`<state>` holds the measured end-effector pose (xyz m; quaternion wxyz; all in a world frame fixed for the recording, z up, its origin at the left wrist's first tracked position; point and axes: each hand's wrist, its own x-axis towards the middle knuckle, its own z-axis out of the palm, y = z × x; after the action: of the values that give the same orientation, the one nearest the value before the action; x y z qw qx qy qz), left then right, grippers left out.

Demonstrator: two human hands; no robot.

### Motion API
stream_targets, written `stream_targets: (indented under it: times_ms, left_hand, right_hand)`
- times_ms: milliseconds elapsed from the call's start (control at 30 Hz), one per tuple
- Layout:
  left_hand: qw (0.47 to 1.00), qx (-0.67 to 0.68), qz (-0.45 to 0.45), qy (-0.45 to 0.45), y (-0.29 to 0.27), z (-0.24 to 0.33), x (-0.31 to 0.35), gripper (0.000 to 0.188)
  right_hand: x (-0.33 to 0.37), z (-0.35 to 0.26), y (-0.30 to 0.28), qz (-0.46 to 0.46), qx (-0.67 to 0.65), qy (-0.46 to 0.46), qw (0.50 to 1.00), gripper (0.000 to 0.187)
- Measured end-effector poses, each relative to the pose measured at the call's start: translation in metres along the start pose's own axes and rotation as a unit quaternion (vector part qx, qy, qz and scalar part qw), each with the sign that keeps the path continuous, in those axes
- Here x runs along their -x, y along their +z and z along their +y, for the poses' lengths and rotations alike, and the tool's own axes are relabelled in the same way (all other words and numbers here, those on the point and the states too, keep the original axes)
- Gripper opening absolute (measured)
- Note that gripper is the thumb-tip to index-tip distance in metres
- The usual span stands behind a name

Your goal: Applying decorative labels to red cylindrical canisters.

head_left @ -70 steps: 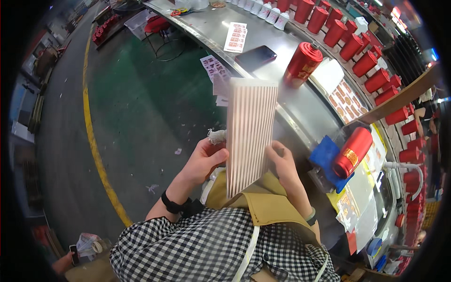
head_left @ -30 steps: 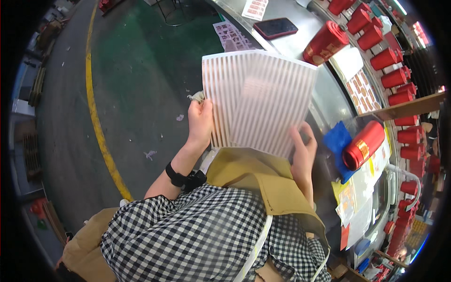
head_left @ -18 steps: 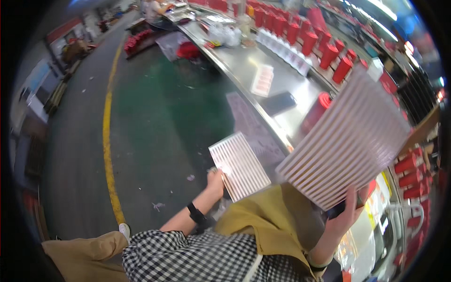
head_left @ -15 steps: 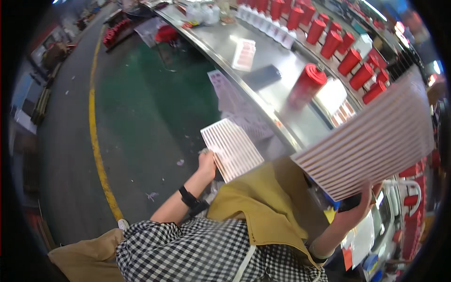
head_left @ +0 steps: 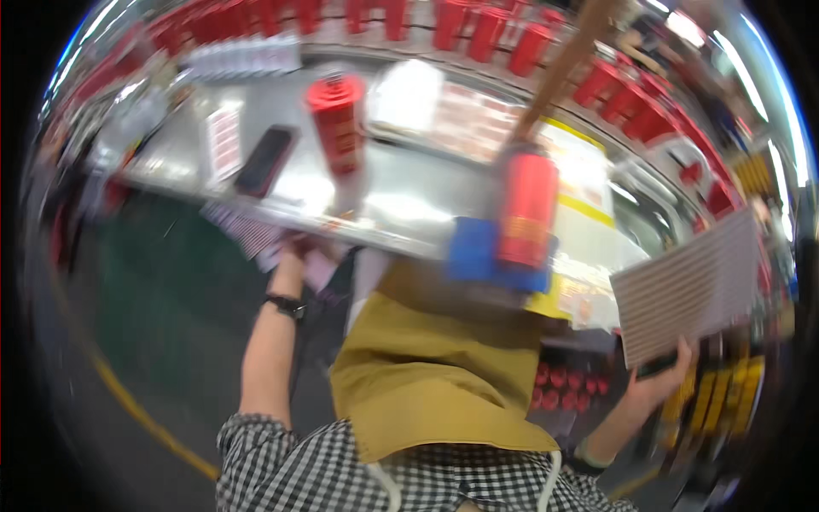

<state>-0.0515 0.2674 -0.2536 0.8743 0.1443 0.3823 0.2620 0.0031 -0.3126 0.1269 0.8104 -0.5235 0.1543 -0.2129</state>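
My right hand [head_left: 661, 384] grips the lower edge of a pale sheet [head_left: 691, 286] with many parallel stripes, held up at the right, beyond the worktable. My left hand [head_left: 294, 245] reaches down at the near edge of the metal worktable [head_left: 401, 192], its fingers smeared and partly hidden. Beside it, below that edge, are a striped sheet [head_left: 247, 229] and a pinkish piece [head_left: 320, 269]; whether the hand holds either I cannot tell. On the worktable a red cylinder [head_left: 337, 124] stands upright. A second red cylinder [head_left: 526, 209] rests by a blue block [head_left: 473, 247], both blurred.
A dark phone [head_left: 266, 160] and a label sheet [head_left: 224, 143] lie at the table's left. White bottles [head_left: 243, 56] and several red cylinders [head_left: 486, 32] line the far side. A brown post [head_left: 563, 64] rises in front of them. Red round items [head_left: 570, 388] sit under the table.
My view has swung right toward the worktable. My left hand, which held a striped sheet, is now down at the table edge. My right hand still holds its sheet, now farther out.
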Motion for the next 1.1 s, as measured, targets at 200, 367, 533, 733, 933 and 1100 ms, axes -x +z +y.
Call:
stream_targets:
  times_ms: [200, 367, 533, 733, 933, 1100]
  left_hand:
    - [0.975, -0.219, -0.019, 0.03, -0.033, 0.025, 0.003, 0.033]
    - [0.934, -0.298, 0.031, 0.193, -0.078, 0.041, 0.039, 0.032]
    - [0.915, -0.388, 0.055, 0.098, -0.132, 0.022, 0.103, 0.041]
    - [0.811, -0.551, -0.166, 0.109, 0.028, -0.035, 0.284, 0.041]
    - [0.718, -0.473, -0.491, 0.14, 0.149, -0.036, 0.328, 0.068]
    - [0.703, -0.268, -0.655, -0.07, 0.241, -0.057, 0.334, 0.087]
  right_hand:
    - [-0.082, -0.036, -0.049, 0.058, -0.032, -0.041, 0.997, 0.035]
    - [-0.158, -0.008, -0.013, 0.08, 0.09, -0.121, 0.985, 0.054]
    - [-0.254, 0.048, -0.01, 0.012, 0.151, -0.023, 0.988, 0.06]
    - [-0.196, 0.061, 0.007, -0.09, 0.228, -0.027, 0.969, 0.058]
    - [-0.124, 0.06, 0.001, -0.188, 0.228, -0.023, 0.955, 0.039]
    - [-0.062, 0.06, -0.018, -0.231, 0.237, 0.016, 0.944, 0.032]
